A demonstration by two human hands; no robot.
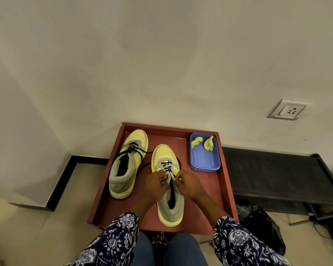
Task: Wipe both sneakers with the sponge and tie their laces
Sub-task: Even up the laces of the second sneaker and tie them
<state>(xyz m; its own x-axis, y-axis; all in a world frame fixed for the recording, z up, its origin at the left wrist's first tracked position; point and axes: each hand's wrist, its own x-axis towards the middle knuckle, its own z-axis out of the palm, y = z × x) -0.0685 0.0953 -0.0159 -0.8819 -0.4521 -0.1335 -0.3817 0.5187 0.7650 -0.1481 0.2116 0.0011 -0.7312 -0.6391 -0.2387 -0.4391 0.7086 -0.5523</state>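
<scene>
Both hands are working over the right sneaker (168,189) on the red tray (227,189): the left hand (156,184) and right hand (187,182) are each pinching its black lace (166,164). The left sneaker (128,166) is sitting beside it, and two yellow sponge pieces (209,144) are lying in the blue tub (204,160).

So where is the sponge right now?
In the head view, two yellow sponge pieces lie at the far end of the blue plastic tub, in the far right corner of the red-brown tray, right of both sneakers.
</scene>
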